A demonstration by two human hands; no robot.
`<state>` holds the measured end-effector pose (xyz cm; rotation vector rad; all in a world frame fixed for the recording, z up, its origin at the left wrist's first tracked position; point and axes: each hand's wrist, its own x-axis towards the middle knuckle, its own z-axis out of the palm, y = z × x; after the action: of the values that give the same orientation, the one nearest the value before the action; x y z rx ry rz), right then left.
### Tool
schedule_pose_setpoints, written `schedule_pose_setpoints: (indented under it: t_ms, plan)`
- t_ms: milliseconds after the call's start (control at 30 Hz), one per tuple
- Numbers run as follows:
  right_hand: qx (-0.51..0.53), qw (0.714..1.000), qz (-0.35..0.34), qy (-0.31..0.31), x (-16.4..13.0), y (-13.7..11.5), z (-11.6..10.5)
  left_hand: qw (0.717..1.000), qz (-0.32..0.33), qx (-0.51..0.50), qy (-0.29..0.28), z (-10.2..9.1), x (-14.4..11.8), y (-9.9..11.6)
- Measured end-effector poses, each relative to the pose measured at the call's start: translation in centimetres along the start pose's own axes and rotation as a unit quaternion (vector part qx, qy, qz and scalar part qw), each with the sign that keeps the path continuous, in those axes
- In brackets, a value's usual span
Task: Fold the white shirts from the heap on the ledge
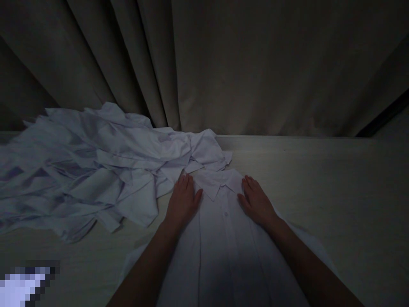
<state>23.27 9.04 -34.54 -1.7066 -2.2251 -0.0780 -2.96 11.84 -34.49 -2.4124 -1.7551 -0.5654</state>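
Observation:
A white button-up shirt [217, 238] lies front side up on the floor, its pointed collar [220, 181] at the far end and its button strip running toward me. My left hand [183, 198] rests flat on the left shoulder area beside the collar, fingers stretched forward. On the opposite shoulder lies my right hand [255, 198], also flat, with its thumb apart from the fingers. Neither hand grips the cloth. Both forearms cover parts of the shirt's sides and sleeves.
A heap of crumpled white shirts [105, 157] spreads over the floor at the left, reaching close to the collar. Long brown curtains [255, 76] hang along the back. Pale wood-look floor [335, 183] extends to the right. A blurred, pixelated bright patch [22, 283] sits at the lower left.

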Motion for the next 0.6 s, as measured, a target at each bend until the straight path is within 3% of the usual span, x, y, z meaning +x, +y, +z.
schedule_pose_setpoints:
  t_ms: [200,433,600]
  plan:
    - [0.029,0.998,-0.055,-0.032,0.8,-0.6,0.6,0.996,0.070,-0.012,-0.045,0.5,-0.3,0.8]
    - [0.016,0.997,-0.052,-0.048,0.8,-0.7,1.4,0.995,0.065,0.007,-0.079,0.3,-0.3,1.1]
    - [0.014,0.997,-0.066,-0.028,2.4,-1.0,0.1,0.997,0.068,0.016,-0.036,-0.2,1.1,1.5]
